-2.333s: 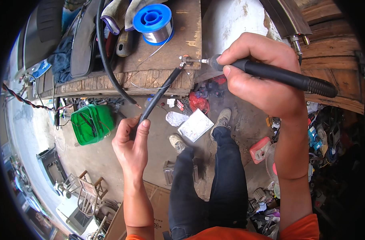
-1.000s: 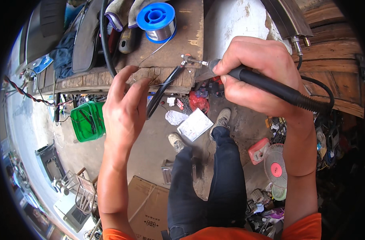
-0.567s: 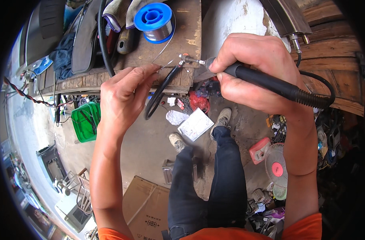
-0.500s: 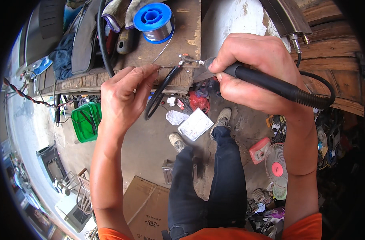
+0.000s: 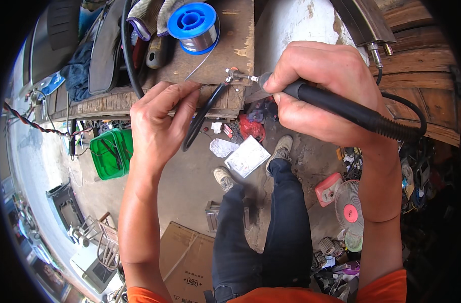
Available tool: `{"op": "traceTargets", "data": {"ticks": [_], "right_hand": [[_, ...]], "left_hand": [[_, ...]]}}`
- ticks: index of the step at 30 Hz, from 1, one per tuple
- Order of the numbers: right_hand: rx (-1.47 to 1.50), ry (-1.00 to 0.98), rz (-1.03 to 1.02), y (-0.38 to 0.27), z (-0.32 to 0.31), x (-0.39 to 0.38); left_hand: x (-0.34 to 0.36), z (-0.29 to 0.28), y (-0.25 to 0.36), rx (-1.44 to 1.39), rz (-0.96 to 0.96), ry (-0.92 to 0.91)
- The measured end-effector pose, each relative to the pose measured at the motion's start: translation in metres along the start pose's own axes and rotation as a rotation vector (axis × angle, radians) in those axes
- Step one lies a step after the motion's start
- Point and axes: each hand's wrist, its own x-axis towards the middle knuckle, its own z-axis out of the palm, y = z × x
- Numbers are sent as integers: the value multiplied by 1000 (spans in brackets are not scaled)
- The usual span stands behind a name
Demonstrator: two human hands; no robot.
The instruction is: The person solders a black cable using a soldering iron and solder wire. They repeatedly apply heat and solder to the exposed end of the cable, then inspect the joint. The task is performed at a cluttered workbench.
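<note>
My right hand (image 5: 324, 93) is wrapped round a soldering iron (image 5: 336, 103) with a thick black handle. Its tip reaches left to a small metal connector (image 5: 232, 76) at the bench's front edge. A black cable (image 5: 206, 112) runs from that connector and loops down below the bench. My left hand (image 5: 162, 113) is closed in a pinch just left of the connector, on thin solder wire (image 5: 202, 60). That wire comes from a blue spool (image 5: 192, 22) standing on the bench. The very end of the wire at my fingertips is too small to make out.
The wooden bench (image 5: 230, 43) carries grey gloves (image 5: 147, 17) and a dark-handled tool (image 5: 156, 52). A metal box (image 5: 364, 22) with a cable stands at the upper right. Below are a green bin (image 5: 109, 156), white paper (image 5: 247, 156), a fan (image 5: 349, 212) and cardboard (image 5: 187, 257).
My left hand has turned a little, its wrist moving right, and the solder wire meets it slightly further left. My right hand and the soldering iron stay nearly in place.
</note>
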Motion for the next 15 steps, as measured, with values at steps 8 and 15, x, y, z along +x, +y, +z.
{"op": "traceTargets", "data": {"ticks": [8, 15], "right_hand": [[-10, -11, -3, 0, -1, 1], [-9, -4, -15, 1, -1, 1]], "left_hand": [[2, 2, 0, 15, -1, -2], [1, 1, 1, 0, -14, -13]]}}
